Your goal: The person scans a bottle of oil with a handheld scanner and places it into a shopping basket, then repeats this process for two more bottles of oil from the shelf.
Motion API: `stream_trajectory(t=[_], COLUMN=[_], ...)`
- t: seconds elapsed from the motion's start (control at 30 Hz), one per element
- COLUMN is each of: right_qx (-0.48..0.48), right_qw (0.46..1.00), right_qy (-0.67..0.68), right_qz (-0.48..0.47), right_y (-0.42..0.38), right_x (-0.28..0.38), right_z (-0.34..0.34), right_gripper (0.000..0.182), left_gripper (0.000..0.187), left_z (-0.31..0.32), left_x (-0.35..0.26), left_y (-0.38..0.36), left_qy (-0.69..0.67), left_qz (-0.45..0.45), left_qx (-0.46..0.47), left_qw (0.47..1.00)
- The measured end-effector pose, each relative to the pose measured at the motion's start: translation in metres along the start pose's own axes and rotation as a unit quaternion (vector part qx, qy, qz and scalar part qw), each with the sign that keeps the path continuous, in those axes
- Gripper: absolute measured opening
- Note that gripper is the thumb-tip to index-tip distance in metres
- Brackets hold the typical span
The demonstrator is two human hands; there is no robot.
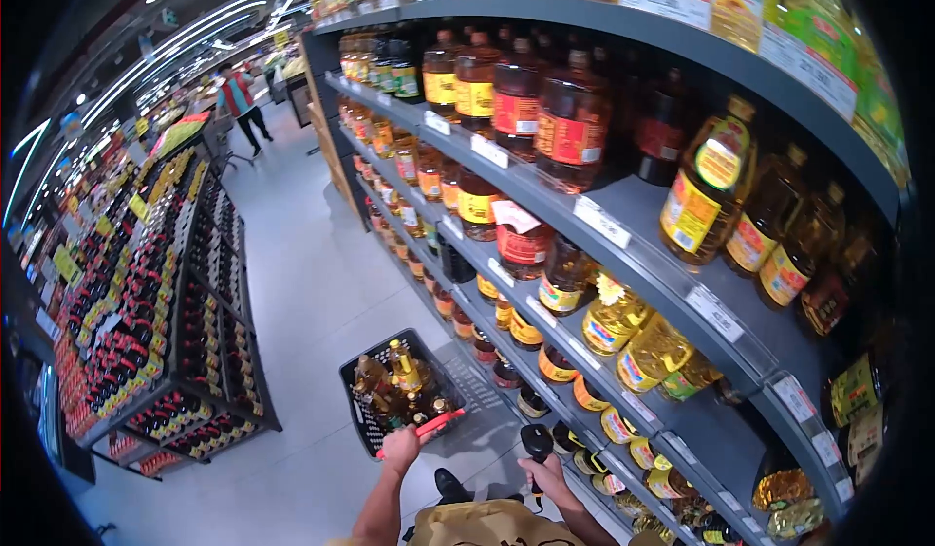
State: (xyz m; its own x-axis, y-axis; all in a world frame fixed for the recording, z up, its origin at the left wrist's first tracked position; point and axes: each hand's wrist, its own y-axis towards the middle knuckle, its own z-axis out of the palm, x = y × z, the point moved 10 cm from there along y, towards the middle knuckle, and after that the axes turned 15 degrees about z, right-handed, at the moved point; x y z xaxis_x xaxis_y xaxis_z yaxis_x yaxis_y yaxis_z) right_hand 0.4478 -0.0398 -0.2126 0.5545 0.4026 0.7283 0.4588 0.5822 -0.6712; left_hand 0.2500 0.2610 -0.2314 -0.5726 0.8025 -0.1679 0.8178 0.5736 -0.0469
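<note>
My left hand [399,449] is closed round the red handle [440,423] of a black shopping basket [356,408]. Inside the basket are several bottles, among them an oil bottle with yellow liquid [404,368] and darker ones beside it. In my right hand [547,475] is a black handheld device [535,439] with a rounded head, shaped like a barcode scanner; the fingers wrap its grip. That hand is close to the lower shelves of bottled oil, apart from the bottles. My shoe [451,486] shows on the floor between the two hands.
A tall grey shelf unit [623,195] of oil bottles and price tags runs along the right. To the left stands a display rack [185,351] packed with dark bottles. A tiled aisle [292,225] lies between them. Farther off, a person [239,103] stands beside a cart.
</note>
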Motion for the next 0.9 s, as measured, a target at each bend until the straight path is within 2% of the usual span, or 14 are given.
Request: stream_trajectory(t=[0.07, 0.23, 0.37, 0.43, 0.53, 0.57, 0.63, 0.7, 0.73, 0.77, 0.8, 0.9], right_qx=[0.006, 0.040, 0.043, 0.040, 0.043, 0.034, 0.014, 0.015, -0.012, -0.010, 0.000, -0.034], right_qw=[1.000, 0.998, 0.997, 0.996, 0.995, 0.996, 0.994, 0.996, 0.992, 0.992, 0.993, 0.994], right_qy=[0.000, -0.025, -0.038, -0.043, -0.077, -0.072, -0.108, -0.079, -0.126, -0.122, -0.106, -0.079], right_qz=[0.020, 0.034, 0.057, 0.066, 0.042, 0.044, 0.019, 0.023, 0.024, 0.029, 0.049, 0.065], right_y=[0.007, 0.029, 0.052, 0.055, 0.064, 0.067, 0.068, 0.065, 0.072, 0.078, 0.085, 0.090], right_x=[-0.003, 0.006, 0.009, 0.021, 0.036, 0.039, 0.053, 0.060, 0.056, 0.051, 0.043, 0.043], right_z=[0.012, 0.053, 0.074, 0.089, 0.108, 0.113, 0.124, 0.138, 0.135, 0.137, 0.136, 0.133], right_gripper=[0.017, 0.021, 0.021, 0.018, 0.017, 0.016, 0.015, 0.012, 0.011, 0.013, 0.017, 0.021], left_gripper=[0.064, 0.073, 0.080, 0.085, 0.084, 0.081, 0.074, 0.067, 0.064, 0.061, 0.062, 0.061], left_z=[0.005, -0.005, 0.004, 0.019, 0.024, 0.015, -0.005, -0.002, 0.017, 0.018, 0.021, 0.000], left_x=[0.003, 0.007, 0.005, 0.008, 0.008, 0.006, 0.006, 0.006, 0.010, 0.009, 0.010, 0.008], left_y=[0.000, -0.001, 0.006, 0.010, 0.015, 0.015, 0.011, 0.009, 0.009, 0.010, 0.009, 0.013], left_qy=[-0.025, -0.100, -0.164, -0.171, -0.160, -0.156, -0.186, -0.180, -0.173, -0.173, -0.162, -0.181], left_qz=[0.003, -0.012, -0.003, 0.015, 0.038, 0.040, 0.031, 0.028, 0.014, 0.026, 0.020, 0.007], left_qx=[-0.021, 0.033, 0.111, 0.182, 0.211, 0.192, 0.095, 0.075, 0.096, 0.064, 0.090, 0.093], left_qw=[0.999, 0.994, 0.980, 0.968, 0.964, 0.968, 0.978, 0.980, 0.980, 0.983, 0.982, 0.979])
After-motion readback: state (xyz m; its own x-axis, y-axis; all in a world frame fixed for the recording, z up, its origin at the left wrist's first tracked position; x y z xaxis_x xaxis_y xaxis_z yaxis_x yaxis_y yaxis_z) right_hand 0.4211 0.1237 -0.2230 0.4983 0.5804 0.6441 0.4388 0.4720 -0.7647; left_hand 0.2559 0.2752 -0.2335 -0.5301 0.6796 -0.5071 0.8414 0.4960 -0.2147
